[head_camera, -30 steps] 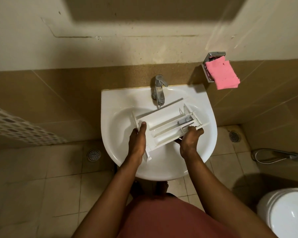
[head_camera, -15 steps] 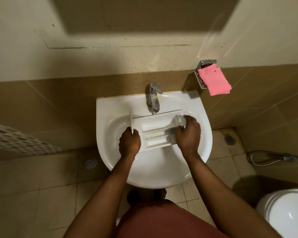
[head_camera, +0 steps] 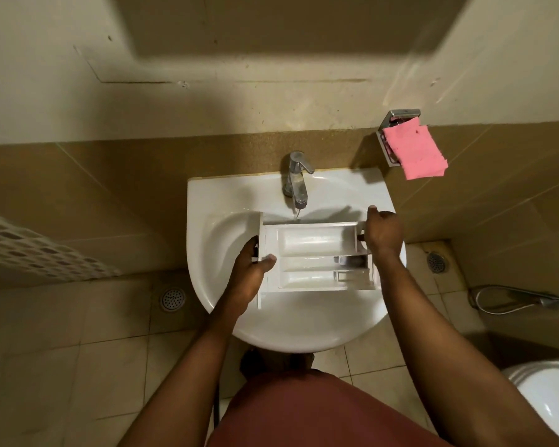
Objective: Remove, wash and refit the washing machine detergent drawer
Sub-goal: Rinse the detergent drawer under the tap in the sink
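holding drawer (head_camera: 307, 241) over sink (head_camera: 207, 201), under tap (head_camera: 296, 175)

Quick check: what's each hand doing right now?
Left hand: grips the drawer at its left end.
Right hand: grips its right end.

Between fingers of left hand (head_camera: 247, 269) and right hand (head_camera: 383, 232): white compartmented plastic detergent drawer (head_camera: 307, 240), smooth, faint sheen. Under the fingers: glossy white ceramic basin (head_camera: 220, 198). Beyond the fingertips: polished chrome metal tap (head_camera: 296, 175); farther right, matt pink cloth (head_camera: 413, 153).
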